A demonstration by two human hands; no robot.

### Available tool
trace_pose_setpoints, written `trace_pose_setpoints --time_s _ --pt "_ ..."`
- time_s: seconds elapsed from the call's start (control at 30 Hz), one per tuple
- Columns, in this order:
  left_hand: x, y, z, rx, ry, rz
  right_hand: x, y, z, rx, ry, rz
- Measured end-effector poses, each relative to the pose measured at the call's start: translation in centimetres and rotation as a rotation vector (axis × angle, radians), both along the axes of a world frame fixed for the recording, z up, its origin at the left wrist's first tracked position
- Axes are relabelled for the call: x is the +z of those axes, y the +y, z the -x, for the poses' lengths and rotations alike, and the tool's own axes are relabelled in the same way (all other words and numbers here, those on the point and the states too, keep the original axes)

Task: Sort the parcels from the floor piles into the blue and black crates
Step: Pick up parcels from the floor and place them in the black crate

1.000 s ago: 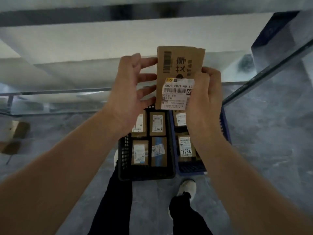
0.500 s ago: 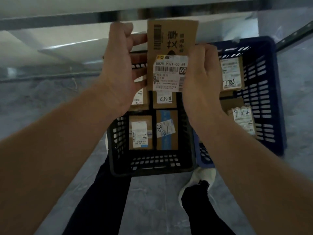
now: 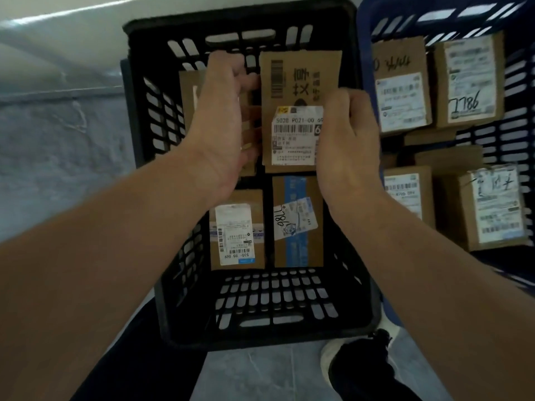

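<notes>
Parcel (image 3: pixel 299 91): brown cardboard with a barcode and dark print above and a white shipping label below. It is held between both hands, over the far half of the black crate (image 3: pixel 260 311).

Right hand (image 3: pixel 347 146): fingers (image 3: pixel 344 102) curled round the parcel's right edge, clamped on it.

Left hand (image 3: pixel 220 123): fingers (image 3: pixel 246 79) loosely bent, with the tips at the parcel's upper left edge. Whether they grip it cannot be told.

Black crate: slotted walls, standing on the grey floor (image 3: pixel 254 374). Nearer than the fingers, two boxes lie flat side by side in it, a white-labelled box (image 3: pixel 236 233) and a blue-taped box (image 3: pixel 298 224) marked by hand. More cardboard shows behind the left hand.

Blue crate (image 3: pixel 434 15): right of the right fingers, touching the black crate's side. It holds several labelled brown boxes (image 3: pixel 402 91), some with handwriting.
</notes>
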State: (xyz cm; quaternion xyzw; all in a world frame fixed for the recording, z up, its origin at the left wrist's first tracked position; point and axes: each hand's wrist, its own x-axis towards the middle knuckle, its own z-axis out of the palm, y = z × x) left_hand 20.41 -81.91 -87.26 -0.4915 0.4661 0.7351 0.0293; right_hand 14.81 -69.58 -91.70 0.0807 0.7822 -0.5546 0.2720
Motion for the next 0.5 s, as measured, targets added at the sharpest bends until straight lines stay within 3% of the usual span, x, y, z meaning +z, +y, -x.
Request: trace_pose_setpoints --time_s 0.5 --pt "-7.1 -0.1 2.3 -0.11 -0.079 -0.035 -6.7 -1.7 1.1 0.14 -0.105 -0.108"
